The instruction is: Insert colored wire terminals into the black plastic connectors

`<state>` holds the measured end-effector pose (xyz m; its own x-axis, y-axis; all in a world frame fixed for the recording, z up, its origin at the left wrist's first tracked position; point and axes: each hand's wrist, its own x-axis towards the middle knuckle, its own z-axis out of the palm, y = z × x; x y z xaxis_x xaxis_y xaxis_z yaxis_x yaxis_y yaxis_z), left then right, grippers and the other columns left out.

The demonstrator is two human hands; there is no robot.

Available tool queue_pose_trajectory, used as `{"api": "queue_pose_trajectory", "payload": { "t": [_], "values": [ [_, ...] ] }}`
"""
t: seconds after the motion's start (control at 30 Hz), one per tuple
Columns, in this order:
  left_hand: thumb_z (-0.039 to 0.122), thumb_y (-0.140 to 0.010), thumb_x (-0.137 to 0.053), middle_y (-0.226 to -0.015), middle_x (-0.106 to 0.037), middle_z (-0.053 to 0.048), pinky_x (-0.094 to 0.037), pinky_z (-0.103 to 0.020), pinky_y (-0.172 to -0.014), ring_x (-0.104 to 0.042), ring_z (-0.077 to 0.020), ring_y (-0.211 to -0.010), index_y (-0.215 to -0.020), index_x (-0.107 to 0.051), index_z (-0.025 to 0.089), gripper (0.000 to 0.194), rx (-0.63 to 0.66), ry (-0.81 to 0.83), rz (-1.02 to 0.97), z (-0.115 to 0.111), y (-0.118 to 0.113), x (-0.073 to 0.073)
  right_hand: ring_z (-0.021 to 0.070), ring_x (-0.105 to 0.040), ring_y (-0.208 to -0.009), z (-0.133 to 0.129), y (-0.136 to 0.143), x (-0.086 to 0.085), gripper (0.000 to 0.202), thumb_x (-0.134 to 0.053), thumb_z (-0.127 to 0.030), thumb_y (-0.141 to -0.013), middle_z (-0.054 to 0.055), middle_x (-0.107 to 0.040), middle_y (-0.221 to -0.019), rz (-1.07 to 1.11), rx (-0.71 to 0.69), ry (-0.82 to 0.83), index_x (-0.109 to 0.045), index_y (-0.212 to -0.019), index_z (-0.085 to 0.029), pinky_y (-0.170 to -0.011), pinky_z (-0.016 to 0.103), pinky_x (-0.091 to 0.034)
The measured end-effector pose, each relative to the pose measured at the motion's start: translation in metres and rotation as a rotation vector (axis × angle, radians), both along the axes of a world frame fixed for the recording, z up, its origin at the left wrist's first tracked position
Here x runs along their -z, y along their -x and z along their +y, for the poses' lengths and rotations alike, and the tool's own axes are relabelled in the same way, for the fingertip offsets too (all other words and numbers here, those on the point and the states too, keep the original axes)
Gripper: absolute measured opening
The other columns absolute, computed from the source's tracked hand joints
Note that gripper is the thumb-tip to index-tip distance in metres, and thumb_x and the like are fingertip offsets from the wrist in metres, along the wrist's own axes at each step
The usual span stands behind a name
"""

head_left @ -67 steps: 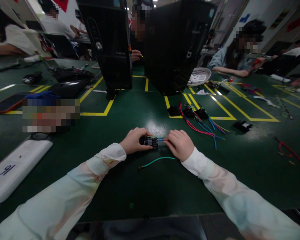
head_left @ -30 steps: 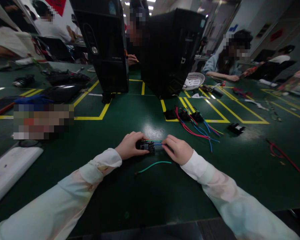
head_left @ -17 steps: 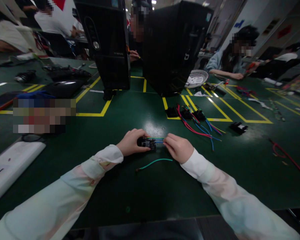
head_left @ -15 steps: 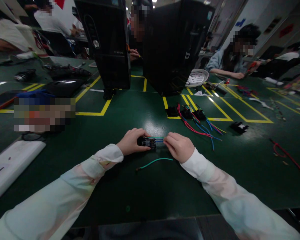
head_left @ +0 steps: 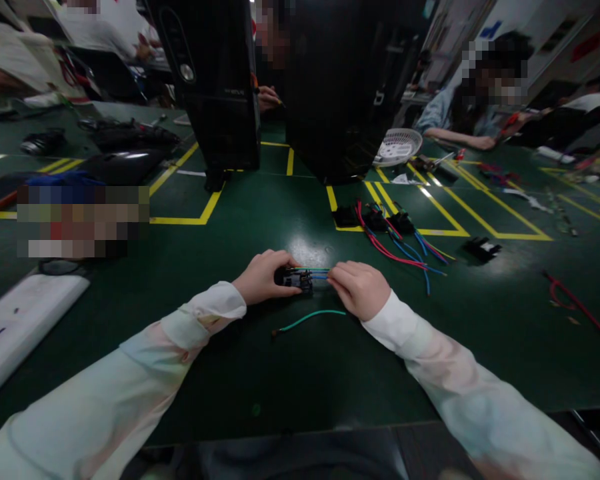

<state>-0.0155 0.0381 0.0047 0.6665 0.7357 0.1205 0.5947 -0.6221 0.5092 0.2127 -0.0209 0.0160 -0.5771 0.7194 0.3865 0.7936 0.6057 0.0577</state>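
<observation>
My left hand (head_left: 264,279) is wrapped round the left end of a small black connector block (head_left: 300,281), thumb in front and fingers behind. Blue and green wires (head_left: 321,274) run out of the block's right side. Their far ends are pinched in my right hand (head_left: 363,288), whose fingers are pressed together and hide the tips. A loose green wire (head_left: 313,316) with a dark metal end lies on the table just in front of both hands.
Black blocks with red and blue wires (head_left: 400,250) lie right of centre, a black block (head_left: 483,249) beyond them. A red wire (head_left: 575,303) is far right. Two tall black cases (head_left: 223,100) stand behind. A white power strip (head_left: 33,327) lies left. People sit across the green table (head_left: 205,393).
The view has tilted slightly, so the table's things appear a little higher. Both hands keep their grips on the block and the wires.
</observation>
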Motion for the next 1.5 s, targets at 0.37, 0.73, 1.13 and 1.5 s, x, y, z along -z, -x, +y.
{"api": "queue_pose_trajectory", "payload": {
  "t": [0.37, 0.73, 1.13, 1.5],
  "values": [
    [0.044, -0.069, -0.066, -0.097, -0.06, -0.002, -0.036, -0.033, -0.075, -0.051, -0.0214, -0.089, -0.098, -0.057, 0.022, 0.038, 0.015, -0.007, 0.0, -0.0005, 0.0009, -0.0012, 0.0136, -0.047, -0.065, 0.0018, -0.0002, 0.0021, 0.025, -0.038, -0.024, -0.091, 0.004, -0.06, -0.072, -0.018, 0.004, 0.013, -0.057, -0.078, -0.016, -0.062, 0.027, -0.027],
    [0.045, -0.068, -0.066, -0.095, -0.059, -0.002, -0.036, -0.034, -0.076, -0.051, -0.0214, -0.088, -0.095, -0.057, 0.022, 0.037, -0.003, 0.006, 0.001, -0.0013, -0.0007, -0.0033, 0.0132, -0.049, -0.064, -0.0005, 0.0014, -0.0003, 0.021, -0.04, -0.023, -0.089, 0.003, -0.062, -0.071, -0.022, 0.026, 0.037, -0.056, -0.077, -0.017, -0.062, 0.027, -0.024],
    [0.045, -0.068, -0.066, -0.094, -0.059, -0.002, -0.036, -0.033, -0.076, -0.051, -0.0213, -0.088, -0.097, -0.058, 0.022, 0.038, 0.005, 0.001, -0.001, -0.001, -0.0006, -0.0029, 0.013, -0.049, -0.063, 0.0005, 0.001, -0.0013, 0.022, -0.039, -0.024, -0.09, 0.003, -0.062, -0.07, -0.019, 0.024, -0.037, -0.056, -0.076, -0.017, -0.062, 0.027, -0.023],
    [0.045, -0.069, -0.066, -0.095, -0.059, -0.002, -0.037, -0.034, -0.076, -0.051, -0.0213, -0.088, -0.096, -0.057, 0.022, 0.037, 0.001, 0.009, 0.005, -0.0017, -0.0016, -0.005, 0.0127, -0.05, -0.063, 0.0001, 0.001, -0.0005, 0.021, -0.038, -0.022, -0.09, 0.003, -0.061, -0.071, -0.022, 0.031, -0.009, -0.054, -0.077, -0.017, -0.063, 0.027, -0.022]
  ]
}}
